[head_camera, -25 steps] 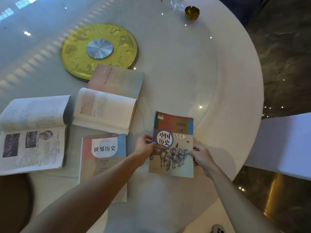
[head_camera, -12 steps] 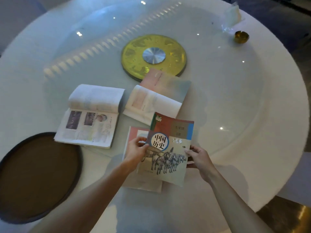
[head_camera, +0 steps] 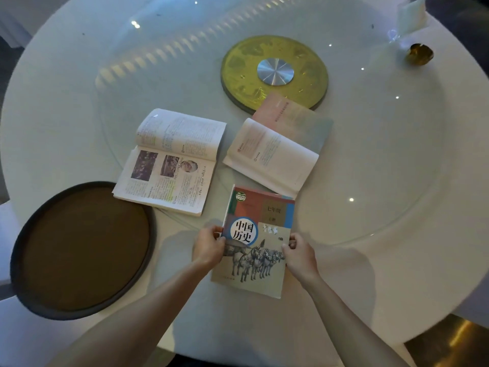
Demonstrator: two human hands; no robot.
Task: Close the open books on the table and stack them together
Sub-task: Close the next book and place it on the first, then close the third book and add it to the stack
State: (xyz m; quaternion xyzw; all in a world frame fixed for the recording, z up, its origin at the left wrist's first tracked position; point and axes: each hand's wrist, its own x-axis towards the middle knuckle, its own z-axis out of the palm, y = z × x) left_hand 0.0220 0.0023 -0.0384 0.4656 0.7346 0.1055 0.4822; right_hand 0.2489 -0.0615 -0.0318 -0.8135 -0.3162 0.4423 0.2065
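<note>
A closed history book [head_camera: 258,234] with horses on its cover lies near the front of the white round table [head_camera: 397,234]. My left hand [head_camera: 209,247] grips its left edge and my right hand [head_camera: 299,254] grips its right edge. It covers another closed book, which is hidden beneath it. An open book [head_camera: 172,160] with photos on its pages lies to the upper left. A second open book [head_camera: 275,149], its pink-and-grey cover folded back, lies just behind the history book.
A gold disc [head_camera: 275,72] with a silver hub sits at the table's centre. A dark round tray [head_camera: 82,250] lies at the front left. A small brass dish [head_camera: 419,54] and a clear holder [head_camera: 411,14] stand at the far right.
Both hands have carried the history book leftward and set it squarely on top of the other closed book. The camera view has shifted left too.
</note>
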